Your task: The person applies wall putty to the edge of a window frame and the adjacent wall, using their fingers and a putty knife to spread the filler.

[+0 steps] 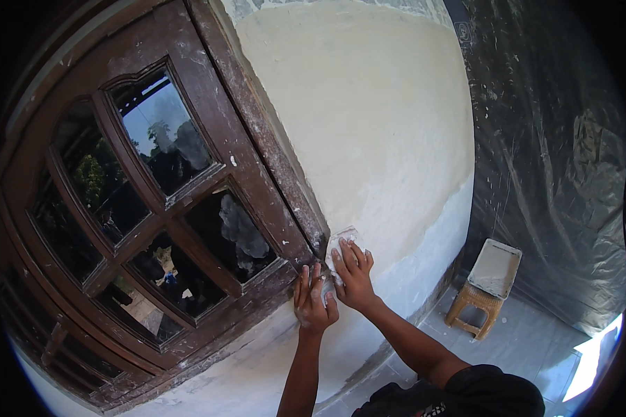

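From my distant seat I see the right hand lying over a white pad against the wall, just beside the lower corner of the window frame. Its fingers are a little spread on the pad, perhaps to share the pressure evenly; whether the thumb pinches an edge, I cannot tell. The left hand is open, fingers extended, at this same corner; I think it is there to steady the body. What the pale patch between the hands is, I cannot tell. A tray rests on a stool, probably raised for easy reach. Behind it hangs a dark sheet, maybe for protection.
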{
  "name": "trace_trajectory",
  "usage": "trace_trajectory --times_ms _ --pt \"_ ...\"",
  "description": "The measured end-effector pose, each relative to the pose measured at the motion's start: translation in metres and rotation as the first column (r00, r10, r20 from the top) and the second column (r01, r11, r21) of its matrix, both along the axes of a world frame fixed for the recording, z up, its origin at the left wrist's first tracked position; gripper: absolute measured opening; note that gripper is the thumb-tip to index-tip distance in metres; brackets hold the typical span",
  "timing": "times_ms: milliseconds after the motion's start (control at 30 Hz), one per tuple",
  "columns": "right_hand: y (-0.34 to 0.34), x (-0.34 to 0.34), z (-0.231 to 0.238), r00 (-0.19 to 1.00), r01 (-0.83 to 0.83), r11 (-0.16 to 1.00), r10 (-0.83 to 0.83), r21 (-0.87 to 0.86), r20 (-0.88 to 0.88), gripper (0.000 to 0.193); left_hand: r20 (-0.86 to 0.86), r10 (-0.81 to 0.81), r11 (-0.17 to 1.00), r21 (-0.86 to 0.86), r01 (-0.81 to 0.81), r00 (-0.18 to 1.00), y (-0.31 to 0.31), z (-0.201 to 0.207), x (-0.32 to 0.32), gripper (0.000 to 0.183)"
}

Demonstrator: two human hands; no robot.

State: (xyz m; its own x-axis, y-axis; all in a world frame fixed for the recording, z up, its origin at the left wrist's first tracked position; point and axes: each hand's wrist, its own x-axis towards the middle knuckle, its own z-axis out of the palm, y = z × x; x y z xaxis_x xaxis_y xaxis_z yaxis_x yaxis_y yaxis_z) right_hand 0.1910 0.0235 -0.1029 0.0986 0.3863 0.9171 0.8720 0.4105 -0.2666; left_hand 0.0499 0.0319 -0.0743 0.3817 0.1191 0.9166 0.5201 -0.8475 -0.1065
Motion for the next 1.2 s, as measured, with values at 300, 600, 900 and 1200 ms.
trace_trajectory --times_ms 300,600,900,1200 --pt "0.0 0.052 0.065 0.983 0.093 0.984 -0.066 0.154 -0.169 0.075 -0.004 -0.006 1.0 0.006 0.006 1.0 0.001 -0.004 -0.002 0.034" --pt "0.002 0.01 -0.023 0.991 0.055 0.998 -0.056 -0.016 -0.122 0.066 -0.007 0.012 1.0 -0.005 -0.012 1.0 -0.001 -0.004 -0.002 0.033" --pt "-0.009 0.037 0.054 0.975 0.06 0.976 -0.012 0.211 -0.22 0.069 -0.007 0.007 1.0 -0.025 -0.007 1.0 0.002 -0.005 -0.003 0.039" --pt "0.0 0.028 -0.007 0.989 0.016 1.0 -0.014 0.013 -0.145 0.074 0.112 0.038 0.995 -0.098 -0.027 0.993 -0.009 -0.005 0.004 0.039"
